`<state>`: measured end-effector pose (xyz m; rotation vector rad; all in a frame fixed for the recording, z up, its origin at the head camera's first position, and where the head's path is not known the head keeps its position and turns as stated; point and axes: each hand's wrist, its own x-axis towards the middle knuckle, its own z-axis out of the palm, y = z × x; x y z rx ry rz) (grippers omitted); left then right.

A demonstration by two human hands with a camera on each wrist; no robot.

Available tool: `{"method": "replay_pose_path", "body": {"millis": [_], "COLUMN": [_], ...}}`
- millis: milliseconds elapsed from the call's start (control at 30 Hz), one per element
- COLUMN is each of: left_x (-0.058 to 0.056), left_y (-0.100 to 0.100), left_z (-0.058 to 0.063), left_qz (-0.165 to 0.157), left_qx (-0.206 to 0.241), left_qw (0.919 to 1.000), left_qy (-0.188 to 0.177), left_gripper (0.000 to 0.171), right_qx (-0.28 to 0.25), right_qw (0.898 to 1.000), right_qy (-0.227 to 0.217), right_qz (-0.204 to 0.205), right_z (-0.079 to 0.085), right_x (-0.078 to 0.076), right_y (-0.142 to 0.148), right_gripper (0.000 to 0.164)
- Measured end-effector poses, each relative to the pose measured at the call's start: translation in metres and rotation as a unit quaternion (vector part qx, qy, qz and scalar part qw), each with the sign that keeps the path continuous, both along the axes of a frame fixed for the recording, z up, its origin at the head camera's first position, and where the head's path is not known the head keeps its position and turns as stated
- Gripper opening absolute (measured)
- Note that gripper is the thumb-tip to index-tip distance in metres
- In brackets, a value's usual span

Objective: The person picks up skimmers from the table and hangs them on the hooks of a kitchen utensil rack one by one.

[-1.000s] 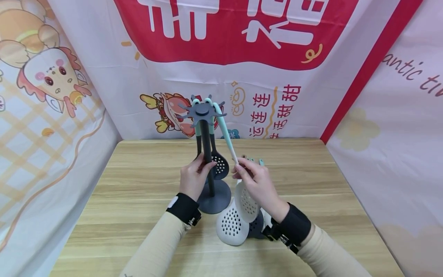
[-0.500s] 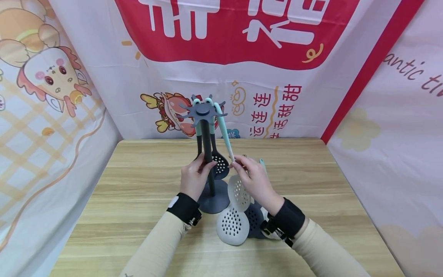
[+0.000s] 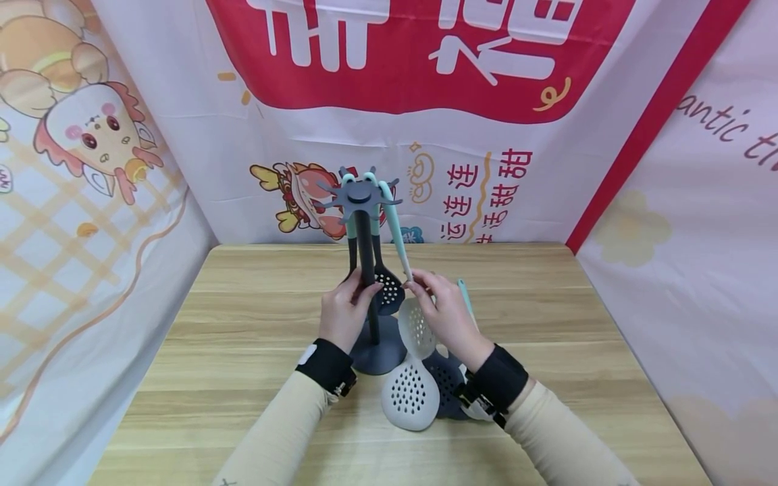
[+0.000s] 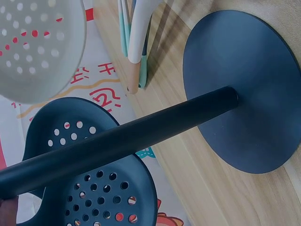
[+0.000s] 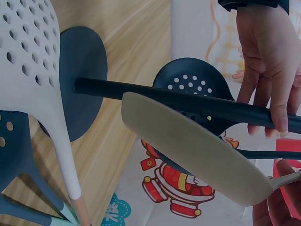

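Observation:
My left hand [image 3: 343,314] grips the dark pole of the utensil stand [image 3: 365,250] partway up. My right hand [image 3: 452,314] pinches the lower handle of a pale skimmer [image 3: 416,327], whose mint upper handle reaches the hooked rack [image 3: 358,196] at the stand's top. In the right wrist view the skimmer's head [image 5: 193,150] tilts across in front of the pole. Dark perforated skimmers [image 4: 101,197] with mint handles hang behind the pole; the one at right [image 3: 389,293] shows beside my left thumb. The stand's round base [image 3: 379,351] rests on the table.
A white slotted utensil [image 3: 410,395] and a dark slotted one [image 3: 446,385] lie on the wooden table [image 3: 243,351] right of the base. Another mint handle [image 3: 466,297] shows behind my right hand. Printed cloth [image 3: 377,128] hangs behind the table.
My right hand has moved left, bringing the pale skimmer's lower end closer to the pole. My left hand keeps its grip on the pole.

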<state>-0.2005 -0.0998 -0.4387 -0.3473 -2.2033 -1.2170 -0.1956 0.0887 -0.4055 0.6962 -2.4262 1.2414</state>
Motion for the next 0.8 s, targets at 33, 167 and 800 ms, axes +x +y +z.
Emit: {"method": "replay_pose_path", "body": {"millis": [33, 167, 800], "left_x": [0.0, 0.0, 0.0], "left_y": [0.0, 0.001, 0.003], "left_z": [0.0, 0.0, -0.003], "left_qz": [0.001, 0.006, 0.022], "left_qx": [0.0, -0.003, -0.014], "left_qw": [1.0, 1.0, 0.9996], "left_qy": [0.0, -0.003, -0.011], "left_gripper": [0.027, 0.027, 0.024], "right_qx": [-0.001, 0.001, 0.004], "right_qw": [1.0, 1.0, 1.0], "right_qy": [0.001, 0.001, 0.019], "right_qz": [-0.001, -0.006, -0.021], "right_z": [-0.001, -0.004, -0.019], "right_x": [-0.001, -0.004, -0.014], "right_y": [0.0, -0.003, -0.012], "right_gripper": [0.021, 0.02, 0.019]}}
